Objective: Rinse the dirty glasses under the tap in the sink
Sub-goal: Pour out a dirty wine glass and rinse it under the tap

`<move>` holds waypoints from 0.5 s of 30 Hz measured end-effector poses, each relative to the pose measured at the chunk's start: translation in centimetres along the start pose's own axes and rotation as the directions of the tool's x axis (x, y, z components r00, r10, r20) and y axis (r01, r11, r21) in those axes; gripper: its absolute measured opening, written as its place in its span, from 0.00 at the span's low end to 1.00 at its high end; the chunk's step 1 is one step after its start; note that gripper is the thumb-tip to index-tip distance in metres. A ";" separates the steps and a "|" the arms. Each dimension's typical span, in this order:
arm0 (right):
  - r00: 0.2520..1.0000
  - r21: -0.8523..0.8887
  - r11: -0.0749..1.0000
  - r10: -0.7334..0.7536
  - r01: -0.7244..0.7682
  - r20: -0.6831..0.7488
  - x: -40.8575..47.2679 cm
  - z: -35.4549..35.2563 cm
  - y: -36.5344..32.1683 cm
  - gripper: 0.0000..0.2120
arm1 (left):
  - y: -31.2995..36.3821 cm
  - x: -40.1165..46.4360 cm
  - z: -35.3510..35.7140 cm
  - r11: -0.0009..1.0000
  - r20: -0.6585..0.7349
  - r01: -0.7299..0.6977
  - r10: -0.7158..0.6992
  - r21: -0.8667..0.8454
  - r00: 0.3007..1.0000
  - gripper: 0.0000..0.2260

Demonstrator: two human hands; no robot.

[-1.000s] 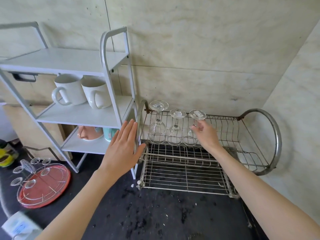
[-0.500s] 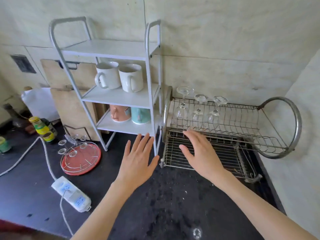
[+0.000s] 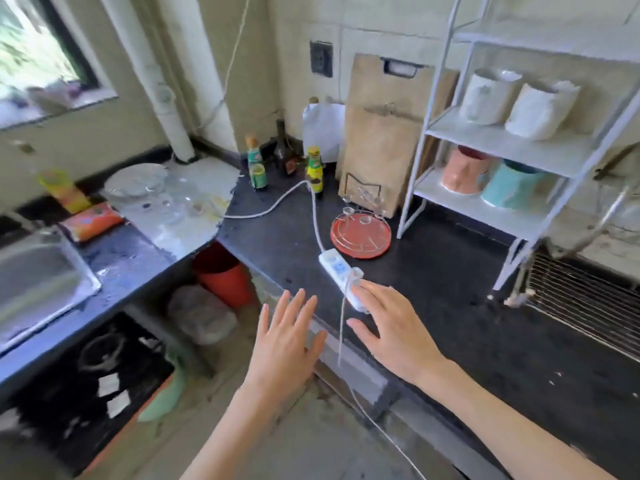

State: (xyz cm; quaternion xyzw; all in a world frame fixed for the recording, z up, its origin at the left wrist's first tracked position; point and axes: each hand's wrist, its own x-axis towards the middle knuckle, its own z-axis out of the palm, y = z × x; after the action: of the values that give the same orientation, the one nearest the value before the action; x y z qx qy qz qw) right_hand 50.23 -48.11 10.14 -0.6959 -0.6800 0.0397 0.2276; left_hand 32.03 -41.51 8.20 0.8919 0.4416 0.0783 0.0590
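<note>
Both hands, left hand (image 3: 285,336) and right hand (image 3: 391,327), hover with fingers spread, each grip holding nothing, probably free to fetch glasses (image 3: 173,195) beside the sink (image 3: 38,271).

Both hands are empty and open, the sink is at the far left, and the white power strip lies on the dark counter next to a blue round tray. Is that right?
Not quite: the head view shows the round tray is red, not blue. The rest holds: left hand and right hand open and empty, sink far left, power strip on the dark counter.
</note>
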 end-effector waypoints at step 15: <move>0.911 0.082 0.937 -0.350 0.341 0.219 13.4 14.4 -21.2 0.25 | -26.0 -13.4 -3.3 0.820 -0.111 0.560 -0.572 -0.119 0.813 0.31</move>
State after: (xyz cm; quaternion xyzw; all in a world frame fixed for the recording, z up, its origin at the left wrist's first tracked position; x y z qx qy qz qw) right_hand 26.24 -32.04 8.56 -0.5506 -0.8129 0.0932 0.1654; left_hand 3.11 -36.38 5.74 0.7090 0.6864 0.1379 0.0839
